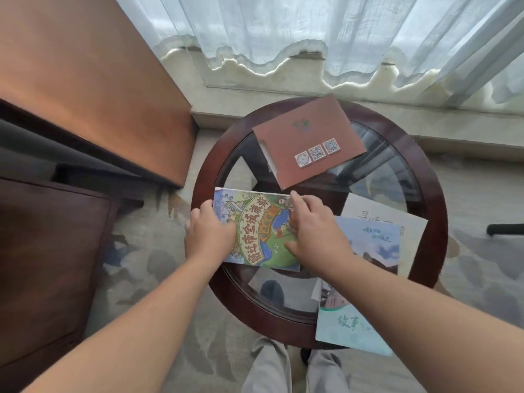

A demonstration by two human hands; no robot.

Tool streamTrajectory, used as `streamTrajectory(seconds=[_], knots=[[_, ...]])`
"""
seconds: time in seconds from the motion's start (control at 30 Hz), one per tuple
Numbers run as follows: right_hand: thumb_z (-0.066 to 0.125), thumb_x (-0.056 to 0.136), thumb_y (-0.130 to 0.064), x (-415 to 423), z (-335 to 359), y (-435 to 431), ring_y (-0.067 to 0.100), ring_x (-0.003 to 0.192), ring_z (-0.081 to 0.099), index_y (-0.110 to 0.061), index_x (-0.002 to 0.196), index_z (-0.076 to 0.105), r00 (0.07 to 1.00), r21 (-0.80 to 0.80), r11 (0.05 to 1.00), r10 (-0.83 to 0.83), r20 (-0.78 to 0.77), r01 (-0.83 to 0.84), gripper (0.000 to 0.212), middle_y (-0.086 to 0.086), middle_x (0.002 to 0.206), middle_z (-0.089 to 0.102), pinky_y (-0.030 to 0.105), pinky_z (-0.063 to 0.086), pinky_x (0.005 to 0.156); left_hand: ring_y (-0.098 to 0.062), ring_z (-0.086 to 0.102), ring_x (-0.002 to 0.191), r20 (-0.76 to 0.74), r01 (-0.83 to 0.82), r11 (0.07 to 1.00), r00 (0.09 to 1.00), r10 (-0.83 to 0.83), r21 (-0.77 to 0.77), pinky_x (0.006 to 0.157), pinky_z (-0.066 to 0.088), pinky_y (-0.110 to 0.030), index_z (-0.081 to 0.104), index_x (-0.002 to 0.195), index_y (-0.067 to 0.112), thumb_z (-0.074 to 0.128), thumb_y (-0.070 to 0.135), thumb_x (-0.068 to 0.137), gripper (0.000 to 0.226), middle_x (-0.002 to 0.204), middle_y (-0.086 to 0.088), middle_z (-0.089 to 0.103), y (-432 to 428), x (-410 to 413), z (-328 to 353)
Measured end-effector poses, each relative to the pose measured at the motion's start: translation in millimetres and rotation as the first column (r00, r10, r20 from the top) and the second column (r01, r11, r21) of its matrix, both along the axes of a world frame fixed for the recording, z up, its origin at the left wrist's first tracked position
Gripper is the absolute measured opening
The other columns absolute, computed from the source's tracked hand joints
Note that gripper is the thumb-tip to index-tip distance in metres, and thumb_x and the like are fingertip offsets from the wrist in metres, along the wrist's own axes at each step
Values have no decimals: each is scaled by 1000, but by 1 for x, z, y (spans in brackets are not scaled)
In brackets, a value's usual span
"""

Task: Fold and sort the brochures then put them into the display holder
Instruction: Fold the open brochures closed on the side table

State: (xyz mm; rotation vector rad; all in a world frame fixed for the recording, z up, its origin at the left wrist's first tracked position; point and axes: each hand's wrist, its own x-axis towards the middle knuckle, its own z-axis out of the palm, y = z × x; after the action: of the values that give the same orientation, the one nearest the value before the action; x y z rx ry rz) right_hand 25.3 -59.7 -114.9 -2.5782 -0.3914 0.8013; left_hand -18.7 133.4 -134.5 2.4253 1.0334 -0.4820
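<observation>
Sheer curtains point(312, 38) hang behind a small round glass tabletop point(428, 188), and the job looks to be in its early stage. Both hands are down on a colourful map brochure point(263, 231), which lies flat on the glass. The right hand point(314, 236) has its fingers spread and pressed on the paper's right end, gripping nothing. The left hand point(208, 236) rests over the left end with its fingers bent. From where I stand I cannot tell whether they pinch the edge or only press on it. I take it the person is flattening or creasing this one. Beyond the hands, towards the window, a brown brochure point(306, 137) lies closed with a pale sheet poking out of its side. Just to the right of the right hand, a blue brochure point(368, 245) overlaps a white one point(377, 211). Under the right forearm, a teal brochure point(348, 327) hangs partly over the rim. None of them is stacked in any order, and I see no display holder anywhere, so sorting and loading appear to be left.
</observation>
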Motion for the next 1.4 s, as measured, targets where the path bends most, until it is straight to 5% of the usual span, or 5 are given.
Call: streamTrajectory(seconds=[0.23, 0.57, 0.97, 1.17, 1.4], knots=[[76, 75, -48, -6, -25, -1, 30, 149, -9, -19, 155, -4, 934, -228, 913, 356, 35, -339, 117, 7, 163, -12, 45, 6, 120, -31, 8, 149, 122, 587, 775, 773, -623, 234, 119, 2, -47, 24, 152, 15, 53, 36, 86, 75, 159, -12, 21, -34, 6, -24], [71, 74, -60, -7, -26, -4, 25, 149, -16, -23, 153, -17, 918, -325, 872, 397, 29, -367, 124, 3, 162, -22, 51, 0, 118, -16, -15, 148, 51, 715, 655, 665, -745, 245, 120, -12, -39, 0, 156, 18, 17, 62, 92, 79, 164, -7, -5, -12, -4, -47], [71, 71, -64, -6, -28, -3, 26, 149, -18, -25, 152, -21, 917, -329, 869, 398, 22, -369, 128, 3, 161, -24, 52, -4, 118, -20, -17, 149, -92, 645, 697, 751, -654, 313, 119, -5, -52, -8, 155, 14, 1, 81, 83, 98, 163, -4, -14, 32, -5, -43], [70, 72, -64, -5, -29, -3, 27, 148, -19, -25, 151, -22, 915, -330, 866, 402, 16, -375, 127, 4, 161, -25, 51, -5, 118, -27, 0, 151, 150, 542, 788, 788, -597, 291, 119, 1, -52, 19, 154, 16, 36, 72, 87, 88, 163, -11, 11, 50, -15, -37], [69, 74, -64, -5, -28, -1, 27, 148, -20, -23, 150, -24, 911, -349, 854, 413, 6, -385, 127, 5, 160, -27, 50, -4, 118, -31, 13, 147, 303, 256, 957, 909, -286, 136, 113, 13, -54, 60, 83, 21, 63, 44, 88, 24, 150, -7, 36, 57, 31, -30]])
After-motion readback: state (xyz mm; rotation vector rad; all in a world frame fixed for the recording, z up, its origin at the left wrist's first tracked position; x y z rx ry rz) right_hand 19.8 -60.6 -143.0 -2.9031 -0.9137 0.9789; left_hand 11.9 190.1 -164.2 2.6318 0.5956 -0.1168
